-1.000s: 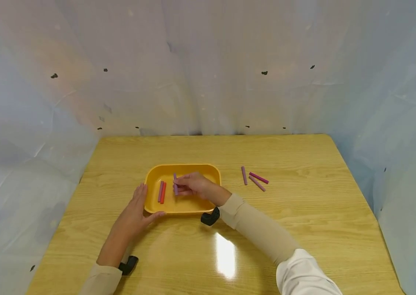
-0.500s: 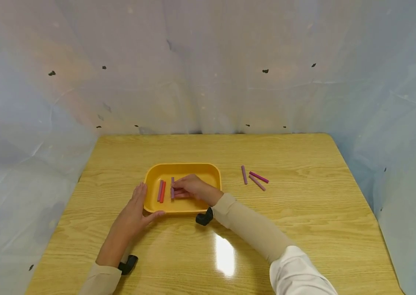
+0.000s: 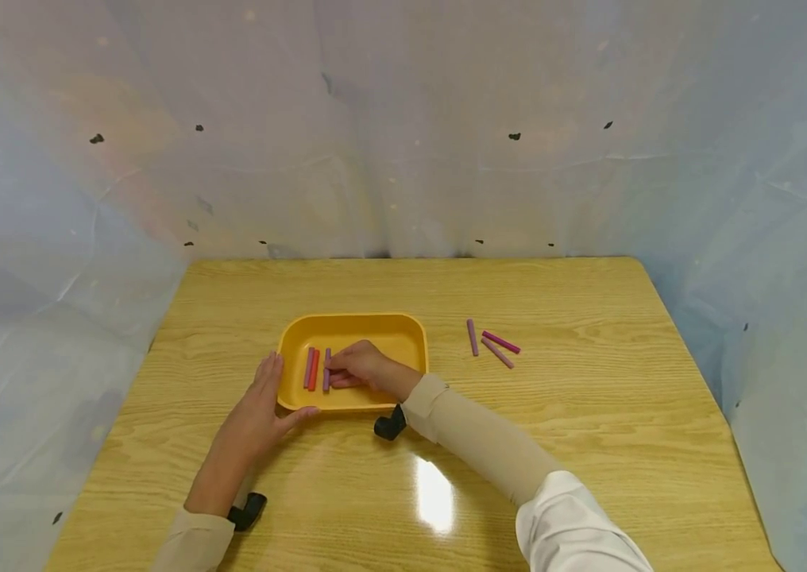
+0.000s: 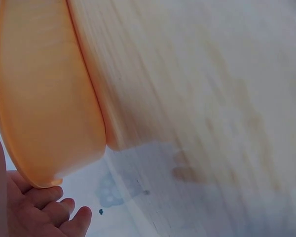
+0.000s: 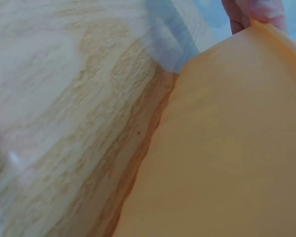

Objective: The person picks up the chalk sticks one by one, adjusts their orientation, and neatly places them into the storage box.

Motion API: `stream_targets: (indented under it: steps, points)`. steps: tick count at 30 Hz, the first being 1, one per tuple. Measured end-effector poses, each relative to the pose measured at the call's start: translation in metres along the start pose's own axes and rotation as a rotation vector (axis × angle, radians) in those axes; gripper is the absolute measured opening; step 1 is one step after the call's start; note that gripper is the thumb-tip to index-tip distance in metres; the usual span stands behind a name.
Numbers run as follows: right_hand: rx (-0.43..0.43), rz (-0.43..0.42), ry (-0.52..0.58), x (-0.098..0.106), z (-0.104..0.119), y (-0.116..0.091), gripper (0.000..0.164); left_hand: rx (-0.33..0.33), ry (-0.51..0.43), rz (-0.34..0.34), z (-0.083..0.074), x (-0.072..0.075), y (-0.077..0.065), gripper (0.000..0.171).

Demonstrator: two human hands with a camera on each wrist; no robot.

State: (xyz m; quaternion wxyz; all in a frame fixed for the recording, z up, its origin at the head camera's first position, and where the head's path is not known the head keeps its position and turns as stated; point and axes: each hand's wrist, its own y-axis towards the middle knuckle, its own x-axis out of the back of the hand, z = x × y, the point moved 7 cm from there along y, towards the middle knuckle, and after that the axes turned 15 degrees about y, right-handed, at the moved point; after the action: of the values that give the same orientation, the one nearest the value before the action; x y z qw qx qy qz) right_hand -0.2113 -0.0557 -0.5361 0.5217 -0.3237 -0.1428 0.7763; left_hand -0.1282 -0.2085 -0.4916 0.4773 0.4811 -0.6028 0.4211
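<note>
A yellow plastic tray (image 3: 375, 321) sits left of the table's middle. My left hand (image 3: 253, 413) spans its near left corner, straight fingers against the left wall and thumb along the front rim. In the left wrist view, that hand's fingertips (image 4: 44, 197) show right at the tray's rim. Inside the tray, my right hand (image 3: 364, 367) pinches a purple stick (image 3: 327, 372) near its middle. The stick stands roughly parallel to a mauve stick (image 3: 309, 368) and a red stick (image 3: 314, 371) lying side by side just left of it. The tray wall hides the right fingers in the right wrist view.
Right of the tray, on the wooden table (image 3: 575, 413), lie a purple stick (image 3: 473, 338), a magenta stick (image 3: 501, 342) and a mauve stick (image 3: 498, 353), the last two close together. Pale plastic sheeting (image 3: 403, 127) surrounds the table at the back and sides.
My right hand has moved left inside the tray with the purple stick, bringing it nearer the red one. The left hand has stayed at the tray's corner.
</note>
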Motion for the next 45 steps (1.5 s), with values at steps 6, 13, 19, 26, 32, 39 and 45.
stream_targets:
  steps: [6, 13, 19, 26, 32, 39, 45]
  points:
    - [0.024, 0.014, -0.034, -0.0032, 0.0005, -0.0022, 0.019, -0.002, -0.009, -0.006, -0.0003, 0.0004, -0.0013, 0.112]
    - [0.05, 0.024, -0.055, -0.0039, 0.0007, -0.0028, 0.02, -0.004, -0.006, 0.0, -0.0005, 0.0, -0.001, 0.112]
    - [0.064, 0.023, -0.075, -0.0025, -0.0009, 0.0003, 0.019, -0.011, -0.001, -0.005, -0.0004, -0.0007, -0.0006, 0.112]
    - [0.07, -0.007, -0.099, -0.0012, -0.0014, 0.0029, 0.017, -0.008, -0.003, -0.005, 0.0004, -0.0011, 0.0, 0.112]
    - [0.069, -0.019, -0.092, -0.0011, 0.0001, 0.0029, 0.016, -0.01, -0.011, -0.003, -0.0004, 0.0001, 0.0004, 0.112]
    - [0.074, -0.031, -0.106, -0.0016, 0.0025, 0.0001, 0.016, -0.004, -0.007, 0.016, 0.0001, -0.0001, 0.0001, 0.111]
    - [0.087, -0.023, -0.107, -0.0019, 0.0032, -0.0005, 0.016, -0.003, -0.009, 0.016, 0.0004, -0.0006, 0.0004, 0.111]
